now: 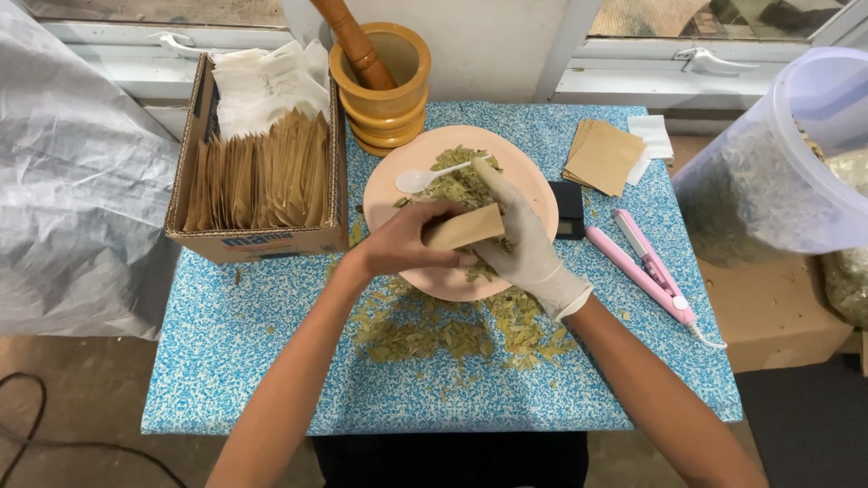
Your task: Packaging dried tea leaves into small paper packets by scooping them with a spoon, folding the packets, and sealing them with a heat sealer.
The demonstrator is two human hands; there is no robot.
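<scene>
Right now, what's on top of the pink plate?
On the plate lie dried leaves and a white spoon. Above it the left hand holds a brown pouch, the gloved right hand beside it. What lies under the hands is covered.

Home herb-packing table (226,361): mortar (384,86), sachets (258,176)

My left grip (407,244) is bare and closes on a tan paper pouch (464,228); my right grip (524,239) wears a white glove. Under both sits a peach plate (533,190) with olive-green dried leaves (457,185) and a white spoon (418,179). Beneath, the table (226,361) is speckled blue and white. Right of my right grip lies a pink sealer (644,267).
</scene>
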